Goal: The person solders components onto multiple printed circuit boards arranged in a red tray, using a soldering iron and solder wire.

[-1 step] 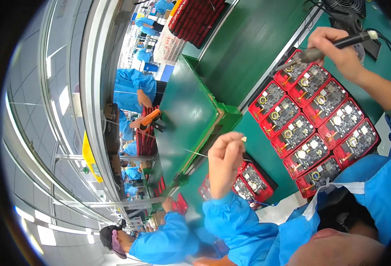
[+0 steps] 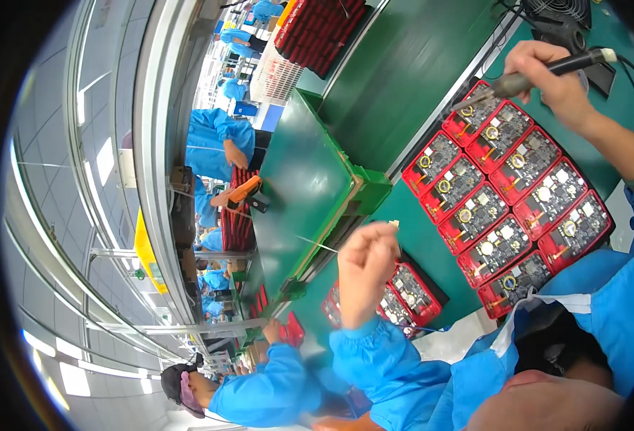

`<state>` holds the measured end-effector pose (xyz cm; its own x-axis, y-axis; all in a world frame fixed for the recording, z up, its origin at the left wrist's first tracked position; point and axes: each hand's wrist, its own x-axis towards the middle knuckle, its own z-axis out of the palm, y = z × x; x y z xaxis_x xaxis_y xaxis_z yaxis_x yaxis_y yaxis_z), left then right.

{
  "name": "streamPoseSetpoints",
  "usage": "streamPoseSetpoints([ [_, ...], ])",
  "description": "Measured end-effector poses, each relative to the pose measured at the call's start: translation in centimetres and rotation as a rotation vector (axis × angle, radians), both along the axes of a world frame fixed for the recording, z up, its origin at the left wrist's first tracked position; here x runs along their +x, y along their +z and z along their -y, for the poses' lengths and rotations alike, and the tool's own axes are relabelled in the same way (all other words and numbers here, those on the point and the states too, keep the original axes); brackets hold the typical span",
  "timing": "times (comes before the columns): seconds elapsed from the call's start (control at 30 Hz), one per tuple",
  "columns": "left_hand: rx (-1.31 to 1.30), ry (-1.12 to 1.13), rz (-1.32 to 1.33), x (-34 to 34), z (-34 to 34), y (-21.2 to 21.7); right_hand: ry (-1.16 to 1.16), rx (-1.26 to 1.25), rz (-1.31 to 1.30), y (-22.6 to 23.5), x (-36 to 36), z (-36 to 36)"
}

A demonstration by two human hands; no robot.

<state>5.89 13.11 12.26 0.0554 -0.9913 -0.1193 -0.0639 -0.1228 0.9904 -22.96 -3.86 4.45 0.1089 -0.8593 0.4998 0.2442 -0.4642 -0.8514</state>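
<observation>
My right hand (image 2: 552, 87) is closed around a soldering iron (image 2: 506, 87) with a grey grip, black handle and cord. The iron's thin tip slants down to the left, over the far corner of a group of red cases (image 2: 468, 159). Each case holds a dark circuit board, several with a yellow ring. Further left, my left hand (image 2: 367, 267) is raised with its fingers curled, pinching a small pale piece (image 2: 394, 224) whose kind I cannot make out. A thin white strand (image 2: 317, 243) shows just left of this hand. Whether it joins the piece is hidden.
More red cases (image 2: 415, 289) with boards lie beyond my left wrist. A green conveyor belt (image 2: 410, 79) and a raised green surface (image 2: 299, 172) stretch away behind. An orange hand-held device (image 2: 245, 190) lies there. Co-workers in blue (image 2: 267, 388) sit and stand to the left.
My left hand has turned slightly and its fingers look more curled. My right hand and the soldering iron have shifted a little, with the tip now slightly higher and further right.
</observation>
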Motion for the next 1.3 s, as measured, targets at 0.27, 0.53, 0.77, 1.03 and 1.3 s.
streamPoseSetpoints([
  [0.27, 0.2, -0.244, 0.261, -5.3, -11.2, -5.6, -0.015, 0.042, 0.192, -2.2, -8.6, -2.1],
  [0.53, 0.384, 0.379, 0.188, -9.1, -17.1, -13.6, -0.22, 0.092, 0.198, -5.0, -14.8, -2.5],
  [0.77, 0.002, 0.63, 0.092, -8.8, -15.4, -12.0, -0.143, 0.103, 0.153, -4.9, -13.5, -3.4],
  [1.03, -0.122, 0.592, 0.285, -4.4, -10.1, -4.9, 0.033, 0.169, 0.197, -3.0, -6.8, -3.1],
  [1.3, 0.052, 0.332, 0.191, -2.9, -6.3, -6.0, 0.036, 0.225, 0.188, -3.2, -5.6, -2.3],
])
